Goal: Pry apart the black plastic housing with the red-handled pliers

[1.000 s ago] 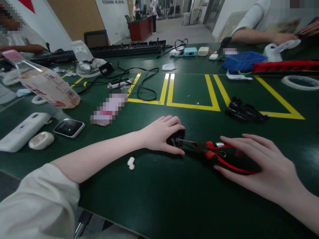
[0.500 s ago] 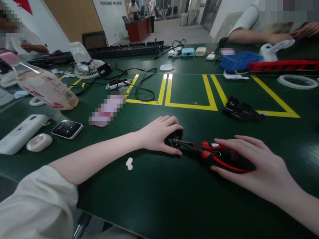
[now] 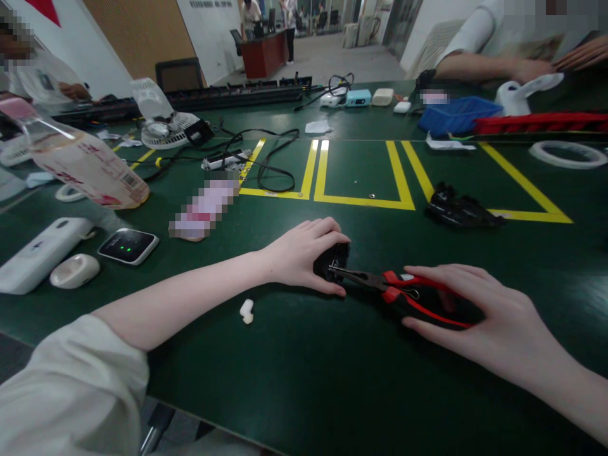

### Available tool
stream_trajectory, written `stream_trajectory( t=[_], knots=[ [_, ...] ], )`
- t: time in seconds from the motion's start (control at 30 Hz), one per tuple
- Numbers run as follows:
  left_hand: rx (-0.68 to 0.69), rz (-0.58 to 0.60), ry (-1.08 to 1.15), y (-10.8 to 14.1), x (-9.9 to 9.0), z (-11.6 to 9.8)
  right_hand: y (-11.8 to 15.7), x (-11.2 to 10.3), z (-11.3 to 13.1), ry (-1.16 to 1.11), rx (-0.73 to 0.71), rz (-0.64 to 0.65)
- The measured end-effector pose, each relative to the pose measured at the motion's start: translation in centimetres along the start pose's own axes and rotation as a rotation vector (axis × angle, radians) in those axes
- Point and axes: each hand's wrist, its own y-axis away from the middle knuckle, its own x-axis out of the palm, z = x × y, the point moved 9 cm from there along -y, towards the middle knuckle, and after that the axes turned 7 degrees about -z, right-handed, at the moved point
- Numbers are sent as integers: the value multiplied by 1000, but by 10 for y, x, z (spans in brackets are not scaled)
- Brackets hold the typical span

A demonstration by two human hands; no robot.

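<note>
My left hand [image 3: 308, 253] is closed around a small black part [image 3: 332, 261] on the green table, thumb below and fingers above; its exact kind is hard to make out. My right hand [image 3: 489, 310] grips the red and black handles of long-nose pliers [image 3: 387, 285]. The pliers' tips reach the right side of the black part, at a small shiny metal bit. A white earbud [image 3: 246, 311] lies below my left wrist. Further right, a crumpled black plastic piece [image 3: 463, 208] rests on the tabletop.
On the left are a tilted drink bottle [image 3: 90, 158], a white power bank [image 3: 45, 253], an earbud case [image 3: 75, 271], a small screen device [image 3: 128, 246] and a phone [image 3: 204, 209]. Behind lie black cable [image 3: 280, 180] and a blue bin [image 3: 458, 116]. Other people sit across the table.
My right hand has shifted slightly on the plier handles, which look a little closer together. The plier tips stay at the black part, and my left hand has barely moved.
</note>
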Motion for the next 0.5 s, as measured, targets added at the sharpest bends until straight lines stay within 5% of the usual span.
stream_trajectory(
  t=[0.5],
  knots=[
    [11, 33, -55, 0, 2, -2, -2, -7, 18, 108, -172, -68]
  ],
)
